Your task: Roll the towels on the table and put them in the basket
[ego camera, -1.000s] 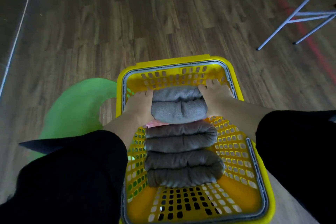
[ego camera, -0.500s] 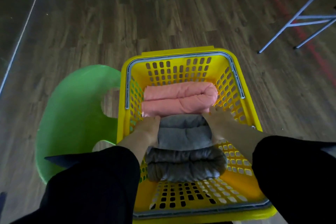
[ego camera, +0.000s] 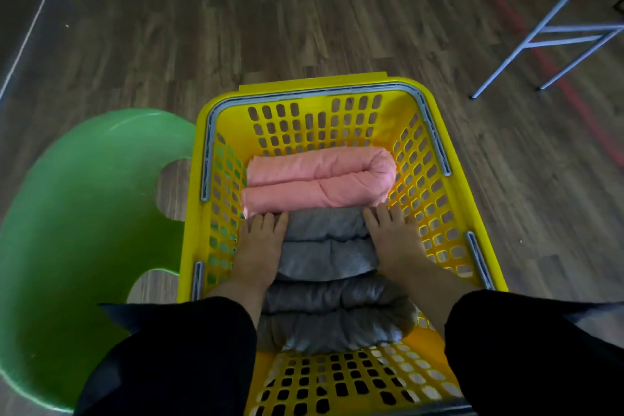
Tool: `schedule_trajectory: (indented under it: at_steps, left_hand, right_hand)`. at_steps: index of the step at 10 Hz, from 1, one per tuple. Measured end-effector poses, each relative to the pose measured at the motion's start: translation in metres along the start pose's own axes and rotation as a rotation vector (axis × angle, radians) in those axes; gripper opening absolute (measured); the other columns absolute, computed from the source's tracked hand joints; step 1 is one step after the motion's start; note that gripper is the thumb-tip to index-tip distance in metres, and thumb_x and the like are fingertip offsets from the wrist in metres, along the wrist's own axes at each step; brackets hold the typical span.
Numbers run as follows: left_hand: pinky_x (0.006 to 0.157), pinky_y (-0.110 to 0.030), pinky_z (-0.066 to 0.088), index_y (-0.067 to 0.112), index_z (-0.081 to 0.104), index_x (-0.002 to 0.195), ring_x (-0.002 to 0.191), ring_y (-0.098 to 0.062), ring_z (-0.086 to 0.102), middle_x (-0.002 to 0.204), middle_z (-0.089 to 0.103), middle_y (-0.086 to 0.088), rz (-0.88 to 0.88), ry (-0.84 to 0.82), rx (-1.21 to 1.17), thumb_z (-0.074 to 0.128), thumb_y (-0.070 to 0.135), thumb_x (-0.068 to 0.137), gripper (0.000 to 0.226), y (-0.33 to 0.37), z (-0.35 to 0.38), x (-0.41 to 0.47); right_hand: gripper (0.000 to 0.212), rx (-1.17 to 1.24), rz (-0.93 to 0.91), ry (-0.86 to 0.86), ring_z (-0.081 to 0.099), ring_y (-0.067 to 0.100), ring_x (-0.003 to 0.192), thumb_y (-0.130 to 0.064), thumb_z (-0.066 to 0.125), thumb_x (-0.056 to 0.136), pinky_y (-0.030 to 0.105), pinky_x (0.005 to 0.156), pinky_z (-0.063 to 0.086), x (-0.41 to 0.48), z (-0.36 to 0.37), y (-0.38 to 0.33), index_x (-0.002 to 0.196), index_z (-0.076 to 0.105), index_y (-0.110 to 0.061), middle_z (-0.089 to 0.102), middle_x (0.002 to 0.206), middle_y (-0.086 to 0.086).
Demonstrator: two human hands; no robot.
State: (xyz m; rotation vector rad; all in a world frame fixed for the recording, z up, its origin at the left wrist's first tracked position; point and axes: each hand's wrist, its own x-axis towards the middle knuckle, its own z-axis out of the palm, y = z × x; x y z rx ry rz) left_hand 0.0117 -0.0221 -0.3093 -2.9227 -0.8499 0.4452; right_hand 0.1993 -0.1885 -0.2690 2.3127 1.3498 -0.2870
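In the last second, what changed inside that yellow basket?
The light grey towel roll came back toward the person from the far end of the basket, uncovering the pink roll, and now lies between it and the dark grey roll. The left hand and right hand stayed at its ends.

The ends of the light grey rolled towel [ego camera: 326, 246] are covered by the left hand [ego camera: 258, 246] and the right hand [ego camera: 395, 240].
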Motion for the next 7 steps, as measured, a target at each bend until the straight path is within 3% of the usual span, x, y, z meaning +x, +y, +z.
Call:
schedule_trajectory:
  at_steps: [1,2,3,4,6,7]
  left_hand:
    - [0.108,-0.043,0.031,0.019,0.009,0.152,0.128,-0.028,0.035,0.136,0.035,-0.007,-0.022,-0.141,-0.04,0.078,0.045,0.064,0.115,-0.003,-0.013,0.002]
    - [0.118,-0.043,0.016,0.017,-0.002,0.154,0.145,-0.028,0.014,0.154,0.014,-0.007,-0.037,-0.248,-0.083,0.086,0.052,0.053,0.138,-0.003,-0.029,-0.003]
    - [0.121,-0.039,0.007,0.013,-0.002,0.154,0.149,-0.025,0.004,0.161,0.003,-0.004,0.004,-0.248,-0.122,0.085,0.054,0.058,0.136,-0.004,-0.045,-0.015]
    - [0.122,-0.037,0.007,0.01,0.006,0.154,0.149,-0.024,0.007,0.161,0.009,-0.006,0.045,-0.185,-0.202,0.075,0.059,0.068,0.121,-0.003,-0.067,-0.03]
    - [0.12,-0.034,0.017,0.009,0.017,0.153,0.148,-0.023,0.015,0.16,0.017,-0.007,0.043,-0.102,-0.286,0.065,0.055,0.082,0.098,-0.001,-0.131,-0.074]
    - [0.118,-0.034,0.024,0.01,0.021,0.153,0.145,-0.022,0.021,0.158,0.021,-0.005,0.039,-0.093,-0.341,0.063,0.049,0.086,0.088,-0.002,-0.162,-0.096]
  right_hand:
    - [0.099,-0.022,-0.021,-0.04,0.033,0.031,0.124,-0.039,0.07,0.075,0.046,0.095,0.039,0.001,-0.006,0.003,0.15,0.01,-0.017,0.025,0.14,0.01]
    - [0.124,0.025,-0.039,-0.13,0.03,0.03,0.131,-0.053,0.083,0.06,0.046,0.099,0.037,0.001,-0.02,0.01,0.151,0.006,-0.021,0.022,0.145,0.009]
    - [0.101,0.21,-0.028,-0.137,0.028,0.03,0.134,-0.046,0.075,0.072,0.048,0.104,0.036,-0.008,-0.035,0.014,0.15,0.014,-0.025,0.024,0.146,0.007]
    - [0.083,0.329,-0.009,-0.116,0.029,0.031,0.134,-0.044,0.068,0.078,0.05,0.104,0.038,-0.026,-0.057,0.015,0.146,0.023,-0.026,0.028,0.145,0.007]
    - [0.079,0.398,0.027,-0.096,0.028,0.03,0.137,-0.042,0.066,0.081,0.053,0.106,0.033,-0.08,-0.115,0.022,0.148,0.027,-0.027,0.028,0.148,0.006]
    - [0.075,0.428,0.004,-0.069,0.031,0.03,0.136,-0.04,0.065,0.082,0.051,0.103,0.037,-0.101,-0.139,0.028,0.147,0.029,-0.027,0.032,0.147,0.007]
